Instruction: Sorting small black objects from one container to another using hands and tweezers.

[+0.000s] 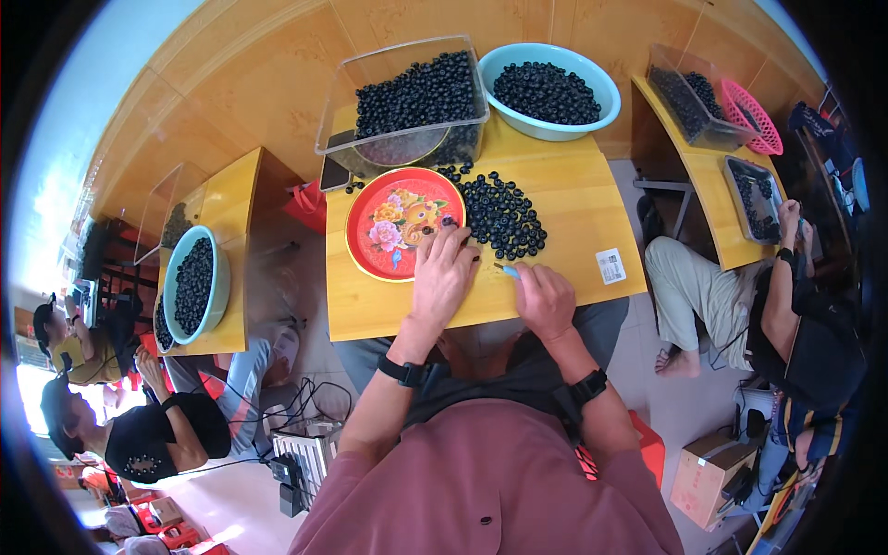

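My left hand (442, 270) lies over the right rim of a round red tray (367, 252) with a gold edge and a flower picture. Its fingers are stretched out, and small dark round pieces (448, 222) lie by the fingertips. My right hand (546, 298) is closed around a small tool with a light blue handle (508, 270); its short tip points left, toward my left hand. Just beyond both hands a loose pile of small black round pieces (504, 215), several with a hole in the middle, spreads over the yellow wooden table (578, 199).
Behind the tray stands a clear plastic bin (324, 134) heaped with black pieces, beside a light blue basin (606, 120) of the same. A phone (335, 174) lies left of the tray. A white label (610, 265) is at the right. People work at tables on both sides.
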The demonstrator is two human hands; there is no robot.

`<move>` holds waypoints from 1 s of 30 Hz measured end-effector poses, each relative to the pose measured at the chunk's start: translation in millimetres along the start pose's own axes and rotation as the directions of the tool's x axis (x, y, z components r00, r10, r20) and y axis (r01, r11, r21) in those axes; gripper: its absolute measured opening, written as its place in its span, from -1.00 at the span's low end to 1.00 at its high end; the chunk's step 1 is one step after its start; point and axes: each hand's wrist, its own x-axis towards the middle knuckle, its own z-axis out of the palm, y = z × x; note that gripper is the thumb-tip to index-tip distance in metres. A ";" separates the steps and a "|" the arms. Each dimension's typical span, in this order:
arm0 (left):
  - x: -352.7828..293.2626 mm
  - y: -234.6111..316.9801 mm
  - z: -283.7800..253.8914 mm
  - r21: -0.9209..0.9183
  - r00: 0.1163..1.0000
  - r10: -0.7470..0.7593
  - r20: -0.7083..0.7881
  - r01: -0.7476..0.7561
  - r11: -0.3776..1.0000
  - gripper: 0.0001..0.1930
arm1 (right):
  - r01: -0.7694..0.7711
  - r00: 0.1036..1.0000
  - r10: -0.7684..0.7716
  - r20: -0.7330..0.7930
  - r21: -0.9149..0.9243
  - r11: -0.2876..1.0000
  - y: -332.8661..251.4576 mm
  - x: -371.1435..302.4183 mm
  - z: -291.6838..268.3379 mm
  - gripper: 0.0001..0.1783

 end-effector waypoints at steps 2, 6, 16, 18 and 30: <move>-7.8 6.7 0.4 -0.057 1.000 -0.001 -0.021 0.000 0.998 -0.74 | 0.000 1.000 0.000 -0.002 -0.005 1.000 -1.2 1.0 -0.8 -0.89; -18.1 22.7 5.5 -0.469 0.952 -0.304 0.019 0.277 0.839 -0.74 | -0.002 1.000 0.002 0.022 -0.020 1.000 -1.0 1.5 -2.1 -0.87; -31.0 20.8 32.8 -0.744 0.844 -0.521 0.127 0.429 0.513 -0.86 | -0.009 1.000 0.009 -0.001 0.005 1.000 -1.2 0.8 0.8 -0.89; -32.4 20.8 31.5 -0.721 0.858 -0.500 0.121 0.422 0.549 -0.86 | -0.015 1.000 0.015 0.020 0.007 1.000 -1.4 0.3 -0.4 -0.88; -32.0 25.0 24.4 -0.683 0.873 -0.473 0.121 0.419 0.598 -0.82 | -0.010 1.000 0.009 0.030 0.012 1.000 -1.1 0.4 -1.8 -0.88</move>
